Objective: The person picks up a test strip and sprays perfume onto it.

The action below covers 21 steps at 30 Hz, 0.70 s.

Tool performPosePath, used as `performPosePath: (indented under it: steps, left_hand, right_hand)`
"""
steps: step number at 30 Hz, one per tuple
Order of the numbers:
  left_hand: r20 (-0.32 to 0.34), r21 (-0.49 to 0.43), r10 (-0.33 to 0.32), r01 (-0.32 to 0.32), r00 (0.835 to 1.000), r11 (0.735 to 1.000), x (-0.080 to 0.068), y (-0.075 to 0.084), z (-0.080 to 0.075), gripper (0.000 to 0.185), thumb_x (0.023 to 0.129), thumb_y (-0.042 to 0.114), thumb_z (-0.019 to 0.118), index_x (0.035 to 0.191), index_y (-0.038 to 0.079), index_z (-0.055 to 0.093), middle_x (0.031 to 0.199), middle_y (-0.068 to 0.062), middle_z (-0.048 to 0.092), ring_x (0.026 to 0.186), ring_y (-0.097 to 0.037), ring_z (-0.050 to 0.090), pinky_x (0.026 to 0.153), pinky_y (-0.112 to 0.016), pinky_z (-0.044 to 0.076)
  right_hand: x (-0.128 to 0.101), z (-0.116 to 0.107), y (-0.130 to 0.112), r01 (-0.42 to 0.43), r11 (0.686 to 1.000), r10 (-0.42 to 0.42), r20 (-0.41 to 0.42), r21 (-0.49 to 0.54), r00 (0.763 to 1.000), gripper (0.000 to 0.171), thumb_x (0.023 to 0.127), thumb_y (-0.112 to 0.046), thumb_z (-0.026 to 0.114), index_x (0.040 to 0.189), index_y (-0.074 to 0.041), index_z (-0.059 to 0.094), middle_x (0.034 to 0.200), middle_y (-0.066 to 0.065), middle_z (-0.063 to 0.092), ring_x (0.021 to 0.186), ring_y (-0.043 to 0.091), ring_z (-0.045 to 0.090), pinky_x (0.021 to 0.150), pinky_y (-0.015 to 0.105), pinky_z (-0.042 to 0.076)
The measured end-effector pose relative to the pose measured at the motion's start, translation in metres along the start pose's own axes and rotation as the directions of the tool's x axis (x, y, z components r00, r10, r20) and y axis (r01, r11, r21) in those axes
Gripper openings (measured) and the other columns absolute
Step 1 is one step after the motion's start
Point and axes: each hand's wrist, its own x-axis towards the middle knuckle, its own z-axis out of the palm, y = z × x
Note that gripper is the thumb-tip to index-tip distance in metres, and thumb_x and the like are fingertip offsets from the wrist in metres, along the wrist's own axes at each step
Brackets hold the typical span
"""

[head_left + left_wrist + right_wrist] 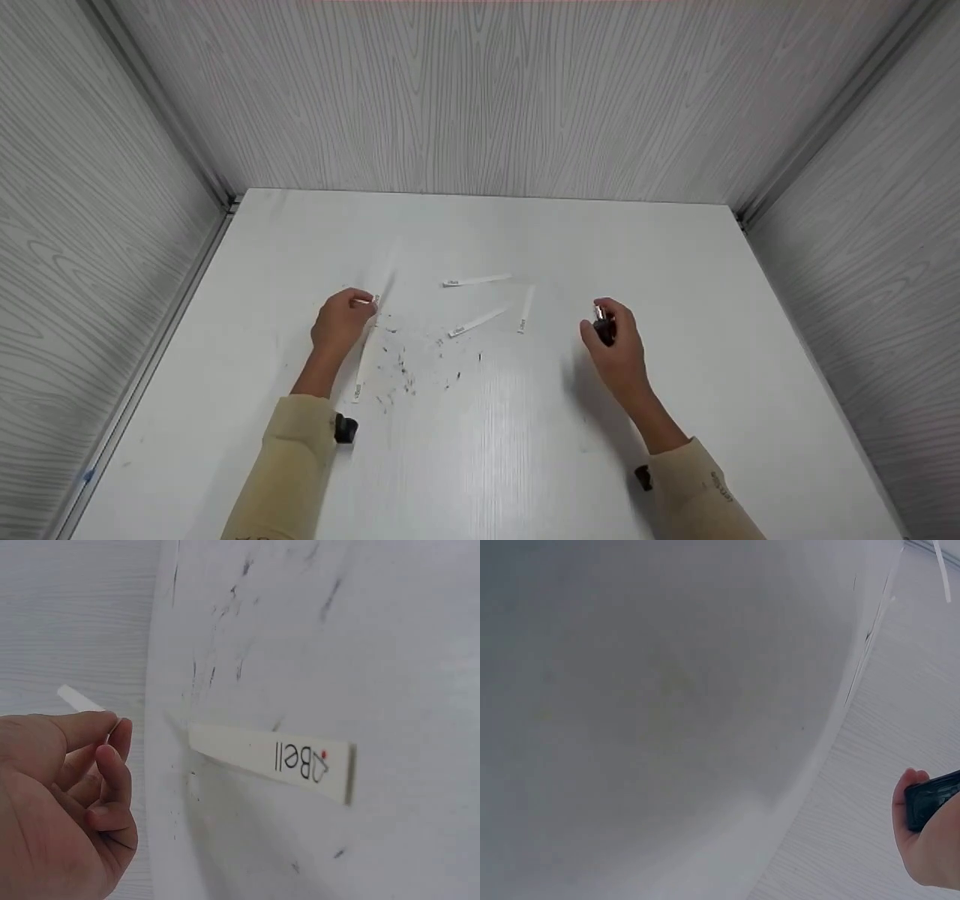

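Observation:
In the head view my left hand (343, 321) is over the left part of the table. Its thumb and fingertips pinch a white paper test strip (79, 699), which points away from me. A second test strip (270, 757), printed "Bell" with a heart and red dot, lies on the table just below that hand. Over on the right, my right hand (619, 349) grips a small dark bottle (604, 330) with a shiny silver top. Only the bottle's black, boxy end shows in the right wrist view, partly covered by the hand.
Between the hands lie three more printed strips: one at the back (478, 281), one slanted (478, 322) and one nearly upright in view (526, 309). Dark marks (405, 367) are scattered over the white table (480, 465). Wood-grain panels (480, 97) enclose the back and sides.

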Motion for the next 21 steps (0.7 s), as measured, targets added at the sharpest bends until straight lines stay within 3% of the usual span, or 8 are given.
performPosePath:
  steps: [8, 13, 21]
  left_hand:
    - [0.019, -0.037, 0.022, -0.022, 1.0, 0.999, -0.026, 0.01, 0.008, 0.029, 0.099, 0.033, 0.059, 0.12, 0.015, 0.068, 0.11, -0.007, 0.069, 0.096, -0.025, 0.063, 0.079, -0.04, 0.044]
    - [0.03, -0.078, 0.02, -0.018, 0.999, 0.997, -0.041, 0.013, 0.019, 0.027, 0.098, 0.032, 0.061, 0.117, 0.015, 0.069, 0.106, -0.007, 0.07, 0.095, -0.024, 0.063, 0.078, -0.038, 0.044]
    - [0.044, -0.098, 0.027, -0.023, 0.999, 0.995, -0.059, 0.013, 0.039, 0.025, 0.097, 0.031, 0.062, 0.116, 0.016, 0.07, 0.102, -0.005, 0.07, 0.091, -0.022, 0.063, 0.077, -0.037, 0.045]
  right_hand:
    - [0.001, -0.002, 0.0, 0.008, 1.0, -0.008, -0.015, -0.021, 1.0, 0.054, 0.098, -0.046, 0.061, 0.142, -0.016, 0.049, 0.129, 0.006, 0.053, 0.097, 0.018, 0.047, 0.081, 0.035, 0.043]
    - [0.001, -0.001, -0.001, 0.013, 1.0, -0.013, -0.014, -0.012, 1.0, 0.054, 0.098, -0.045, 0.061, 0.142, -0.015, 0.049, 0.116, 0.006, 0.056, 0.091, 0.019, 0.046, 0.076, 0.033, 0.043]
    - [-0.001, 0.001, -0.004, 0.007, 1.0, -0.007, -0.012, -0.009, 1.0, 0.053, 0.098, -0.046, 0.061, 0.142, -0.019, 0.049, 0.13, 0.006, 0.055, 0.101, 0.019, 0.049, 0.084, 0.04, 0.045]
